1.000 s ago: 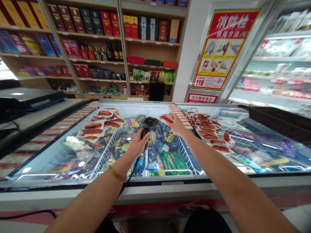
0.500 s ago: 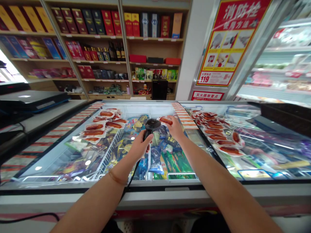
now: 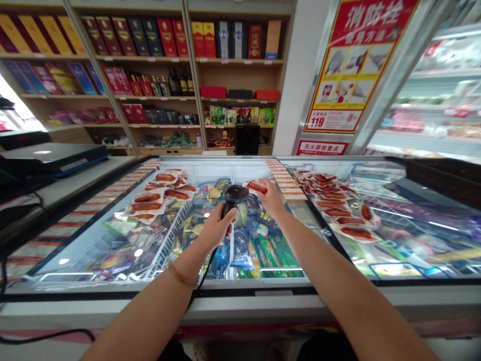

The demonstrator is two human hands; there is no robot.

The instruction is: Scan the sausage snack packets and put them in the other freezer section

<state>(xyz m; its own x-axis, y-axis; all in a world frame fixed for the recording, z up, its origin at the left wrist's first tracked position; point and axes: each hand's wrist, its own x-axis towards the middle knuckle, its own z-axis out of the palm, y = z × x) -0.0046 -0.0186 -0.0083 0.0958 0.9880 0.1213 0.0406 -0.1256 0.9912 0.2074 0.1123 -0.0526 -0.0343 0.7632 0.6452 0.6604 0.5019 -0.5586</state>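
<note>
The left hand (image 3: 221, 221) hides most of the handle of the black scanner (image 3: 236, 192); its fingers are wrapped around that handle, and some of them are tucked out of sight; I cannot tell if a finger is on a button. The scanner's head covers a bit of the sausage pack (image 3: 257, 187), so I cannot tell if the two touch; the small print on the pack is too tiny to read. The right hand (image 3: 271, 198) pinches the pack at its right edge, up over the freezer's glass top (image 3: 300, 213); part of its thumb is hard to make out. Both arms reach forward from the bottom edge, which cuts them off, and lean in toward each other; more sausage packs (image 3: 146, 197) lie to the left; a dark box (image 3: 447, 183) is cut off at the right.
</note>
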